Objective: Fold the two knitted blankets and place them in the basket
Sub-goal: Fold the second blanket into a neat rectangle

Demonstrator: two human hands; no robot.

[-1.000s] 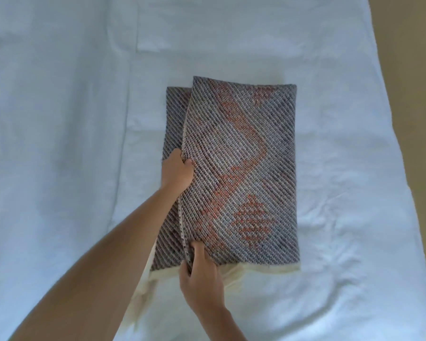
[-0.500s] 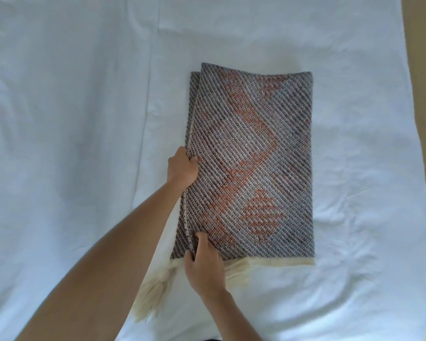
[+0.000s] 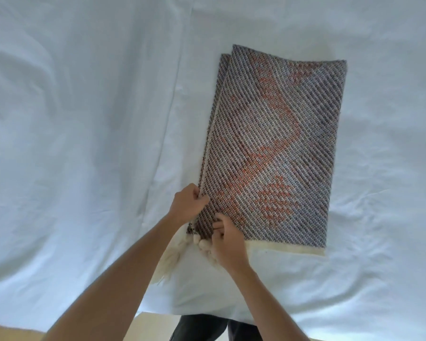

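Note:
A grey knitted blanket (image 3: 276, 143) with an orange zigzag and diamond pattern lies folded into a long rectangle on the white sheet, with a cream fringe along its near end. My left hand (image 3: 188, 205) pinches the blanket's left edge close to the near corner. My right hand (image 3: 228, 242) grips the near left corner, fingers curled over the layers just above the fringe. A lower layer peeks out along the left side. Only this one blanket is in view, and no basket shows.
A wrinkled white sheet (image 3: 84, 119) covers the whole bed. Loose cream tassels (image 3: 170, 259) trail off the blanket's near left corner. Beyond the bed's near edge show tan floor (image 3: 153, 323) and my dark trousers (image 3: 202, 327).
My left hand slid down the blanket's left edge toward the near corner, close to my right hand. The camera shifted, so the blanket now sits further right in view.

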